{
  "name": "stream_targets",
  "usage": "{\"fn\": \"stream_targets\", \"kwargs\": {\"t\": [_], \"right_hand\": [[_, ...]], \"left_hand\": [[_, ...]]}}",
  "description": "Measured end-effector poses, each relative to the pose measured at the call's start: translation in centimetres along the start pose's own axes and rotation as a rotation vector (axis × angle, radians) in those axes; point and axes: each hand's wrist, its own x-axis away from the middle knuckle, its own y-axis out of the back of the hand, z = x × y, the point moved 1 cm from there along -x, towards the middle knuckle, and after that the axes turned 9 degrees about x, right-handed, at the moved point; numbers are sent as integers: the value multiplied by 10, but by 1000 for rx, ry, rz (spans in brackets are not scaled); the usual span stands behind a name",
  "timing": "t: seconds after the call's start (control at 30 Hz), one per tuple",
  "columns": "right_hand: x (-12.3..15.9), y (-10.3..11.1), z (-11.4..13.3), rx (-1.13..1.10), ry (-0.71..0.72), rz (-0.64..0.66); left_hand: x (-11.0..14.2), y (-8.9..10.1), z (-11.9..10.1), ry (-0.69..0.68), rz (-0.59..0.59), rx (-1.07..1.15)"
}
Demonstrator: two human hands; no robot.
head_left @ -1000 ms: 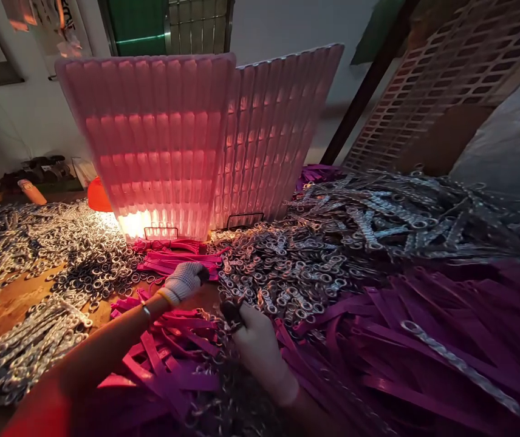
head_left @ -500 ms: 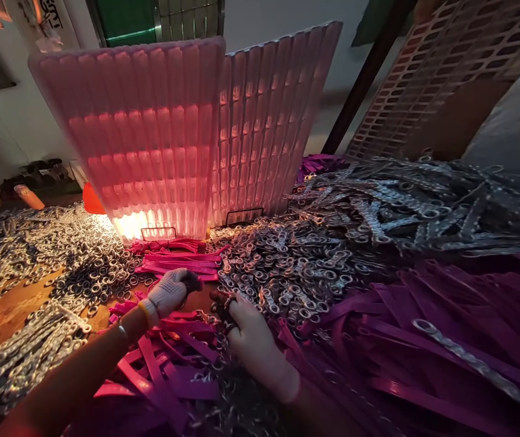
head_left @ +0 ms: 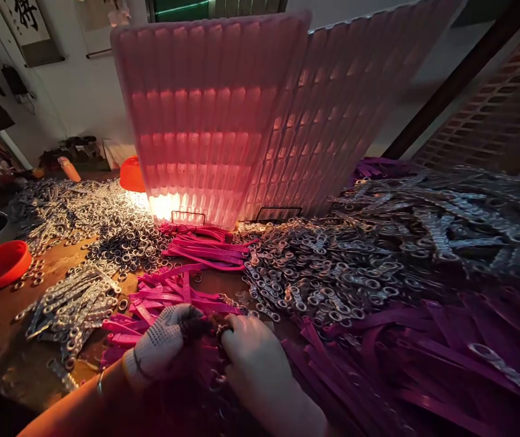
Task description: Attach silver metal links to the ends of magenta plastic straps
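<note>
My left hand (head_left: 164,337) wears a pale dotted glove with dark fingertips. Its fingers are curled and pressed together over a pile of magenta straps (head_left: 171,288). Close against it is my right hand (head_left: 255,355), also closed and looking pale-gloved, with a small ring-like glint at its fingertips. Whatever the two hands pinch between them is dark and too small to name. Below the hands, straps and metal bits fade into shadow. Just beyond lies a bundle of magenta straps (head_left: 209,250).
Small linked metal pieces (head_left: 305,279) are heaped at right, with purple straps (head_left: 424,358) in front. Pale metal strips (head_left: 75,297) lie at left, near an orange bowl (head_left: 0,265). Translucent ridged panels (head_left: 200,121) stand at the back, beside a lit orange lamp (head_left: 132,174).
My hands have come together and lower, from apart to nearly touching. The camera has turned left, so the scene sits further right and the orange bowl shows more fully.
</note>
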Motion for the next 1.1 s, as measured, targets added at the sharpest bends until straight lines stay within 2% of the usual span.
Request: {"fn": "stream_targets", "kwargs": {"t": [0.07, 0.2, 0.37, 0.43, 0.57, 0.67, 0.77, 0.87, 0.93, 1.0, 1.1], "right_hand": [[1, 3, 6, 1, 5, 1], [2, 4, 18, 37, 74, -25], [6, -3, 20, -42, 7, 30], [7, -8, 19, -47, 1, 25], [7, -14, 15, -27, 107, 19], [5, -13, 13, -37, 97, 42], [0, -8, 12, -12, 30, 85], [-5, -4, 11, 8, 22, 234], [-7, -4, 10, 20, 45, 320], [-7, -5, 8, 30, 59, 329], [-1, -11, 8, 9, 108, 249]], "left_hand": [[7, 0, 5, 10, -12, 33], [18, 2, 12, -32, -60, -144], [27, 7, 21, -250, -99, -451], [26, 10, 25, -284, -66, -498], [21, 12, 29, -248, 27, -515], [18, 13, 29, -266, 36, -597], [13, 16, 26, -240, 60, -484], [10, 18, 22, -181, 75, -329], [10, 17, 20, -181, 33, -328], [13, 15, 21, -194, -8, -360], [17, 13, 28, -223, -59, -429]]}}
